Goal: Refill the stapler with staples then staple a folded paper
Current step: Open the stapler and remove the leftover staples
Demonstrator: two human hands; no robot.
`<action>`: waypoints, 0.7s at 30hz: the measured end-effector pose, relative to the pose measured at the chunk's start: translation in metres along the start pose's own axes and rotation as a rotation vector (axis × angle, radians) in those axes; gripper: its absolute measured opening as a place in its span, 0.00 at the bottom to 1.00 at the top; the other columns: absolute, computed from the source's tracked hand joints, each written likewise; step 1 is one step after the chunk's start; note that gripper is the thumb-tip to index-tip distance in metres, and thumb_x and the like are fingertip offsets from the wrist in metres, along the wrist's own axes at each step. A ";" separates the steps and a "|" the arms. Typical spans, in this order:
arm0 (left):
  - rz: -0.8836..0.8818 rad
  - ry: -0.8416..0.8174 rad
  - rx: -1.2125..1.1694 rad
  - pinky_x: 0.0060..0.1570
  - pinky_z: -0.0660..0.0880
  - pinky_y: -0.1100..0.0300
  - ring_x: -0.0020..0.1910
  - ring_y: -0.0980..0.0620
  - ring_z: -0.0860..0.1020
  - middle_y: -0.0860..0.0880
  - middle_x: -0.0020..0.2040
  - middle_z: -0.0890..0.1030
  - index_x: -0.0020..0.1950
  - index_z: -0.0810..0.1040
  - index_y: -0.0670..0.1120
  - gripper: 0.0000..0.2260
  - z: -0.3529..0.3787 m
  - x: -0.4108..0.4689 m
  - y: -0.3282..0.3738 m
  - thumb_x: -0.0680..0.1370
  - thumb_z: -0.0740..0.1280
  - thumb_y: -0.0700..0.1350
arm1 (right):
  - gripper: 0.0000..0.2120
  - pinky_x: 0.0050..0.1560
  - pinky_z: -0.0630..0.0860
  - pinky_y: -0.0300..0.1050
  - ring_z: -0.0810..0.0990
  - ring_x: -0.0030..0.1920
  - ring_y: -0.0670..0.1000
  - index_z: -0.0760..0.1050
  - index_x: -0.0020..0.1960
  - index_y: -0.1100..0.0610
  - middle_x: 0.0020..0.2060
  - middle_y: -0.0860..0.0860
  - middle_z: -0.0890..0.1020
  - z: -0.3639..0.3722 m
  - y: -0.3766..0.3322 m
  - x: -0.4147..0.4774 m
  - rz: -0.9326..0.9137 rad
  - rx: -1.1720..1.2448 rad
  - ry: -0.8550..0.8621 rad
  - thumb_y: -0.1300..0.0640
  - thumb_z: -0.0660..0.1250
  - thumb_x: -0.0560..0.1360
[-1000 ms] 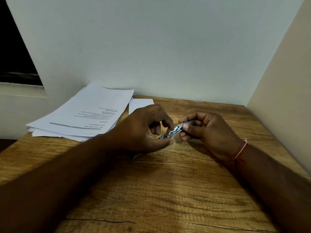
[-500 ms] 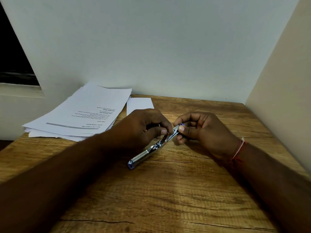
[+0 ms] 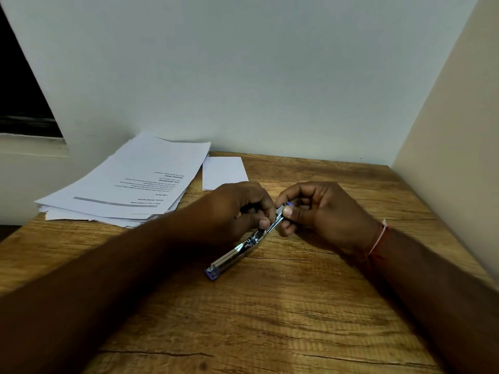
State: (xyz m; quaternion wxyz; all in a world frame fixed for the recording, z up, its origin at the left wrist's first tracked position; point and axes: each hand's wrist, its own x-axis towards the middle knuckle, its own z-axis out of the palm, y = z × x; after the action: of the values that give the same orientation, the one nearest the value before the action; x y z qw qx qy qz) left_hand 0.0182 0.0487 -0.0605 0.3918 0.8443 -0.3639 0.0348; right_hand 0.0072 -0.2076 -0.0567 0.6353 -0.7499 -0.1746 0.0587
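My right hand (image 3: 324, 209) pinches the far end of the opened stapler (image 3: 237, 255) between thumb and curled fingers, and my left hand (image 3: 235, 209) pinches its middle, fingers curled tight. Its purple-tipped near end rests on the table (image 3: 270, 319), the small paper (image 3: 224, 172) lying just beyond my hands.

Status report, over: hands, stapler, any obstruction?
Left hand and right hand both pinch the opened, blue-tipped chrome stapler, near end on wooden table. Small white paper untouched behind. Nothing blocking.
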 end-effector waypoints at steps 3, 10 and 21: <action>-0.015 -0.013 0.006 0.52 0.79 0.54 0.51 0.52 0.82 0.57 0.50 0.83 0.51 0.85 0.55 0.08 0.003 0.000 0.000 0.82 0.76 0.40 | 0.07 0.45 0.86 0.52 0.86 0.38 0.60 0.83 0.58 0.69 0.41 0.67 0.85 -0.001 0.002 0.002 -0.013 -0.014 -0.017 0.71 0.71 0.81; 0.004 -0.019 0.044 0.50 0.75 0.67 0.52 0.54 0.81 0.57 0.50 0.83 0.52 0.84 0.55 0.09 0.001 -0.001 0.004 0.83 0.74 0.40 | 0.07 0.41 0.85 0.49 0.84 0.36 0.60 0.80 0.58 0.73 0.39 0.69 0.83 -0.003 0.003 0.003 0.002 0.056 -0.005 0.73 0.69 0.81; 0.093 -0.131 0.012 0.51 0.85 0.50 0.48 0.48 0.87 0.53 0.50 0.86 0.52 0.89 0.54 0.09 -0.028 -0.002 0.001 0.74 0.85 0.49 | 0.07 0.42 0.85 0.50 0.83 0.35 0.59 0.81 0.58 0.71 0.39 0.67 0.83 -0.012 0.007 0.005 0.051 0.144 0.025 0.74 0.68 0.81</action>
State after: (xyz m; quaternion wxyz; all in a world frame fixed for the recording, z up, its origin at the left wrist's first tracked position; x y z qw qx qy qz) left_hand 0.0223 0.0687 -0.0412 0.3601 0.8293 -0.4272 -0.0003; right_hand 0.0164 -0.2177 -0.0607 0.6880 -0.7072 -0.1429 0.0782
